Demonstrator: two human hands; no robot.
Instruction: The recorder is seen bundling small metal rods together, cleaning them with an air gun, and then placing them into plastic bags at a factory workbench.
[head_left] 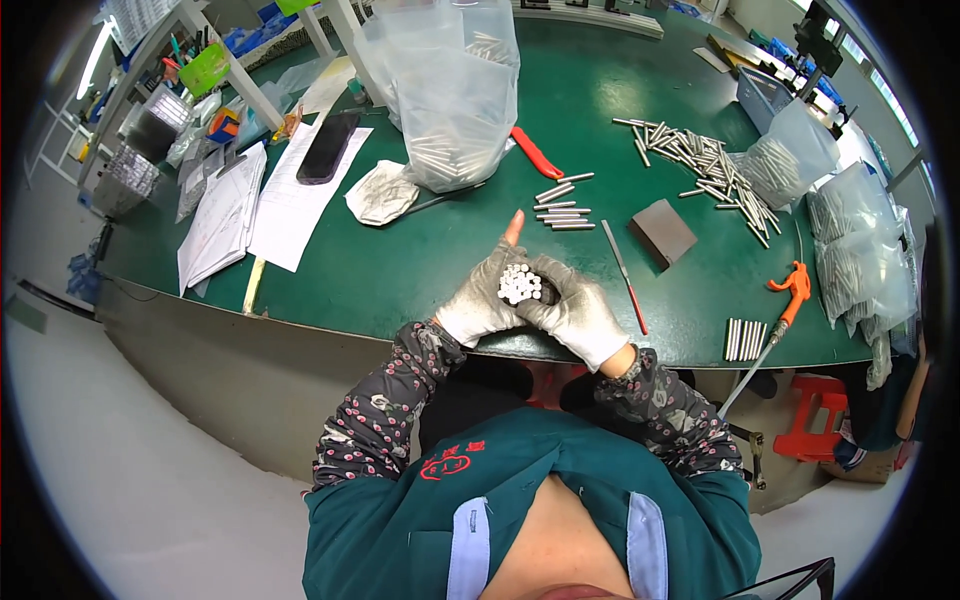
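Both hands wear whitish gloves with grey, soiled fingers and meet just above the table's front edge. Between them is a bundle of metal pins, its round bright ends facing up. My left hand wraps the bundle from the left, its bare thumb sticking up. My right hand closes round it from the right. Beyond the hands lies a small row of metal pins. A thin file with a red handle and a dark brown block lie to the right.
Farther right are a loose pile of pins, an orange air gun, a short row of pins and bags of pins. At the back stand a large plastic bag and red-handled pliers. Papers and a phone lie left.
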